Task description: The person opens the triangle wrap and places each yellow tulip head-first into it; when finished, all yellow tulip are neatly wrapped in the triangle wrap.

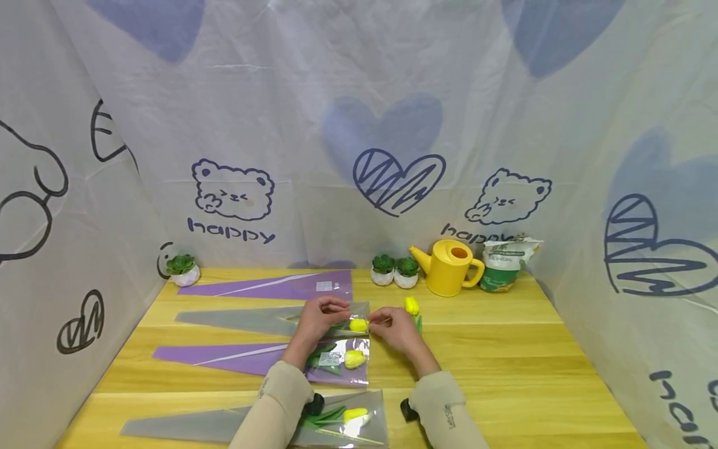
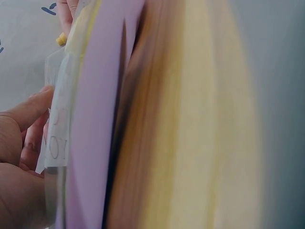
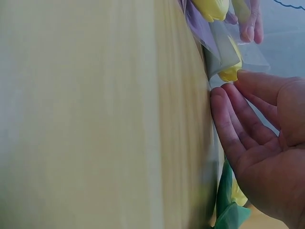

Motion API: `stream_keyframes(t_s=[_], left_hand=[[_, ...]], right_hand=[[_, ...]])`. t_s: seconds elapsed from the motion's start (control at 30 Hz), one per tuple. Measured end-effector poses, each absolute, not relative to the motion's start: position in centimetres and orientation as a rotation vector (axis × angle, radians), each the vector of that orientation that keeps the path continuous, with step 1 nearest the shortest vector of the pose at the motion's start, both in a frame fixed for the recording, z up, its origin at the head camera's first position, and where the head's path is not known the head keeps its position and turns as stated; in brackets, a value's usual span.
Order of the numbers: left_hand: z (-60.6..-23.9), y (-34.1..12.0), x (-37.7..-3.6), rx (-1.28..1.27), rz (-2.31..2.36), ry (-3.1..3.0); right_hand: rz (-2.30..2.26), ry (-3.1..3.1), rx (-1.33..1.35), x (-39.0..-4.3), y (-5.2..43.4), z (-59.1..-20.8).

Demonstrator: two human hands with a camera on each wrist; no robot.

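Note:
On the wooden table [image 1: 505, 374] lie several cone-shaped flower sleeves. My left hand [image 1: 316, 318] grips the open end of the clear grey sleeve [image 1: 252, 319] in the second row; in the left wrist view its thumb [image 2: 31, 107] lies against the clear film [image 2: 57, 119]. My right hand [image 1: 389, 324] pinches the same sleeve's rim from the right. A yellow tulip [image 1: 358, 325] sits in the sleeve's mouth between the two hands. The right wrist view has the right hand's fingertips [image 3: 233, 88] meeting at the film's edge beside the tulip head [image 3: 228, 74].
A purple sleeve [image 1: 241, 358] and a grey one [image 1: 224, 424] nearer me each hold a yellow tulip; another purple sleeve [image 1: 269, 287] lies behind. A loose tulip [image 1: 412, 307] lies past my right hand. At the back stand a yellow watering can [image 1: 449, 267], a bag [image 1: 505, 265] and small potted plants [image 1: 383, 269].

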State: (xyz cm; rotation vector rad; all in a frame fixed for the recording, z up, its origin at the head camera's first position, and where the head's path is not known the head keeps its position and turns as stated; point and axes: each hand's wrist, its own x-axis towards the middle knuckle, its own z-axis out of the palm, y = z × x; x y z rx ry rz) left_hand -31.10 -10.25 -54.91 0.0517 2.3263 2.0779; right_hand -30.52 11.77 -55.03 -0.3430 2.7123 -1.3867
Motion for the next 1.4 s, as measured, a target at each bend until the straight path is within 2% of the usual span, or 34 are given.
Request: stream_keyframes(t_s=[1.4], left_hand=[[-55.15,-10.41,-31.13,0.066,2.047,2.374]], right_hand=[[-1.427,2.683,-0.359,-30.55,11.14,-55.27]])
